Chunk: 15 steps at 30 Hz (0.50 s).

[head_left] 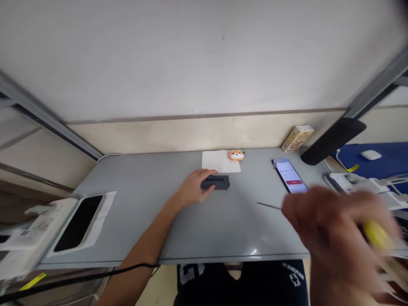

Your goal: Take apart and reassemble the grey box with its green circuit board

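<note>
My left hand grips the left end of a small black box with a row of vent slots, which lies on the grey desk. At the right, close to the camera and blurred, my right hand is closed around a screwdriver. Its thin metal shaft points left, above the desk and apart from the box. The yellow handle end shows behind my fingers; the rest of the handle is hidden.
Behind the box lie white paper and an orange animal-face item. A lit phone, a small carton and a black cylinder stand or lie right. Leftward are a dark-screened phone and a power strip.
</note>
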Motion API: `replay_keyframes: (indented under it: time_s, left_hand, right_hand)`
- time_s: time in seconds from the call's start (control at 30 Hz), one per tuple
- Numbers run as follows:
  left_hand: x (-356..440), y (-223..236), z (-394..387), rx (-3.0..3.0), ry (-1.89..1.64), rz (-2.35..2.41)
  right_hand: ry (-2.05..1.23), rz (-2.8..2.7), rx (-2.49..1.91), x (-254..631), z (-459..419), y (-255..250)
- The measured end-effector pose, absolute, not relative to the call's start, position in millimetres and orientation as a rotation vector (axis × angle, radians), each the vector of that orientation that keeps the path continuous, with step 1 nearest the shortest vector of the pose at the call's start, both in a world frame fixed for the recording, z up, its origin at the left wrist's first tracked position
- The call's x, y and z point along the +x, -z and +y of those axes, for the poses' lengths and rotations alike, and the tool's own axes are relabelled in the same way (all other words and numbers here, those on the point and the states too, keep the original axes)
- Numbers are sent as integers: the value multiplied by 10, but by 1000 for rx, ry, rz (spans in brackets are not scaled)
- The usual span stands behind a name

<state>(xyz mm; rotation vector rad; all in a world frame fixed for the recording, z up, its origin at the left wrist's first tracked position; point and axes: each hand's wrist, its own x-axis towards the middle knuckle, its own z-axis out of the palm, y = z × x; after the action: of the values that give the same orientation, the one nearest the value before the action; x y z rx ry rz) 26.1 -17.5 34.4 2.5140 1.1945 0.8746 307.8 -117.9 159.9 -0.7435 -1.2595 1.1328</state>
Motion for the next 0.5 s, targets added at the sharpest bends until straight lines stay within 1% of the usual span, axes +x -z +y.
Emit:
replay_keyframes:
  time_s: [0.07, 0.2, 0.3, 0.37, 0.5]
  left_hand:
    - [226, -365, -166, 2325, -840, 1202]
    - [220, -273, -103, 2033, -919, 1205]
    - [245, -180, -57, 1911, -925, 1250]
    - [257, -156, -43, 1935, -886, 1349]
    - [269, -161, -37, 2039, -840, 1377]
  right_hand:
    - [-1085, -1051, -644, 3123, -694, -1454]
    - [-1413, -697, -698, 3269, -27, -998]
    - [-1504, -637, -801, 3301, 95, -615]
    - [-1463, -612, -905, 3265, 44, -420]
    - [-1160, -816, -1184, 3182, -166, -248]
